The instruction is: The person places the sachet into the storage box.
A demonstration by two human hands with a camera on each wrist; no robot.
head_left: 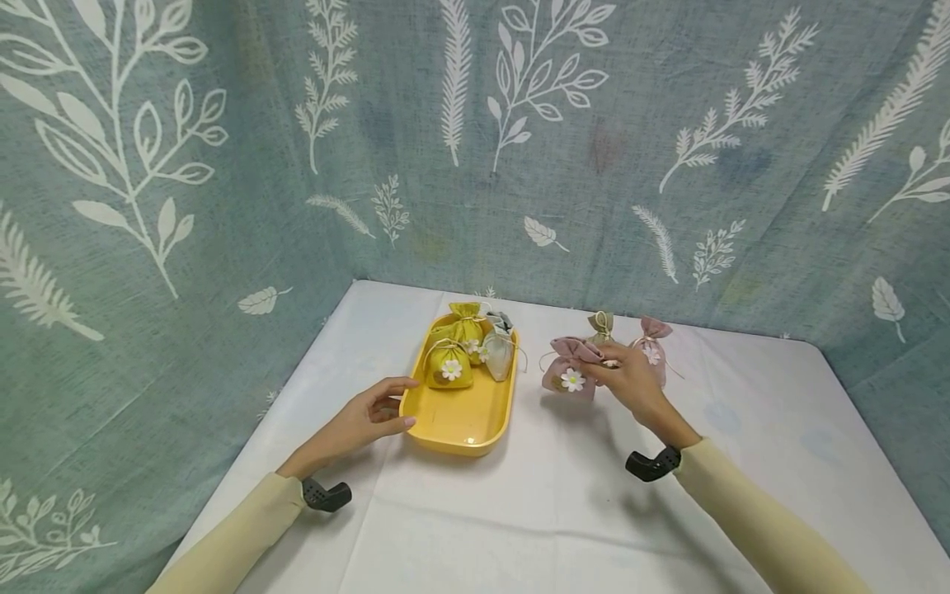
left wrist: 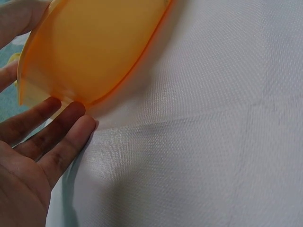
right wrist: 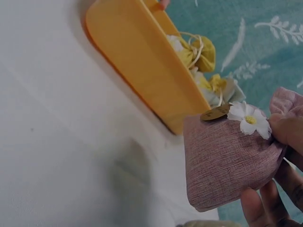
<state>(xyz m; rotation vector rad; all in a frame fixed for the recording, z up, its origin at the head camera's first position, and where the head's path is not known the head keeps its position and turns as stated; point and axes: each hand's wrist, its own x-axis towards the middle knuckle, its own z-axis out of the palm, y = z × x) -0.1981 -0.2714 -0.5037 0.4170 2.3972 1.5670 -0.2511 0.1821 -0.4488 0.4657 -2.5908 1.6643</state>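
Observation:
In the head view my right hand (head_left: 627, 379) pinches a dusty-pink drawstring pouch (head_left: 558, 382) by its gathered neck. A white daisy and a small brown tag (right wrist: 215, 113) show on its front in the right wrist view. My left hand (head_left: 374, 412) rests against the left side of a yellow tray (head_left: 460, 450), its fingertips at the rim. Inside the tray's far half stand two mustard-yellow pouches (head_left: 439, 378) and a pale grey-green pouch (head_left: 499, 353). From the left wrist, relaxed fingers (left wrist: 71, 135) appear at the tray's outer wall.
Behind my right hand stand an olive pouch (head_left: 599, 323) and another pink pouch (head_left: 653, 328), both partly hidden. A white cloth (head_left: 475, 528) covers the table. Blue-green leaf-print curtains (head_left: 416, 124) hang at the back and sides.

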